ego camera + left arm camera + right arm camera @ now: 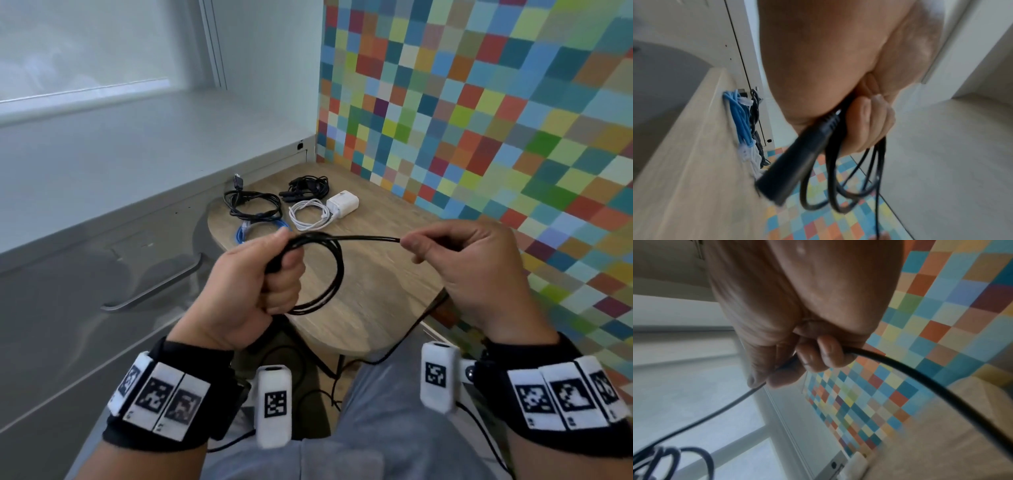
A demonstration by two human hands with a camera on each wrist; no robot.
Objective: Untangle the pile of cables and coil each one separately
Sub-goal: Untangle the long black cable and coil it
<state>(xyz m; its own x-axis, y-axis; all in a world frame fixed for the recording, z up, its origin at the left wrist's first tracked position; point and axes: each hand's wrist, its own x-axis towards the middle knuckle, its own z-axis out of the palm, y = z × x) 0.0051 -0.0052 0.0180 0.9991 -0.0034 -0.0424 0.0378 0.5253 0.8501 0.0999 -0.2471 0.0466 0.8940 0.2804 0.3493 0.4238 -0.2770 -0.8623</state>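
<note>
Hands up over the desk point(373, 287), coiling one black cable point(329, 274). Left hand point(270, 277) curls round the gathered loops and a thick plug point(797, 160) that sticks out below the fist. Right hand point(469, 270) pinches the loose run between thumb and fingertip, with the cable stretched near straight between both hands; the slack goes on past the right hand, off the desk edge toward the floor.

Step in hand, by my read: laying the next turn. To do it well, slide the right pinch along the slack, bring that run round to match the loops already hanging, and tuck it under the left thumb. Roll the cable slightly so it lies flat without kinks. Keep the left fist firm so the turns don't spring apart.

Far end of desk: black coil point(251, 205), black bundle point(305, 188), white cable point(308, 216) beside a white charger point(342, 204), blue cable point(260, 231), each apart. Looks mostly done.
</note>
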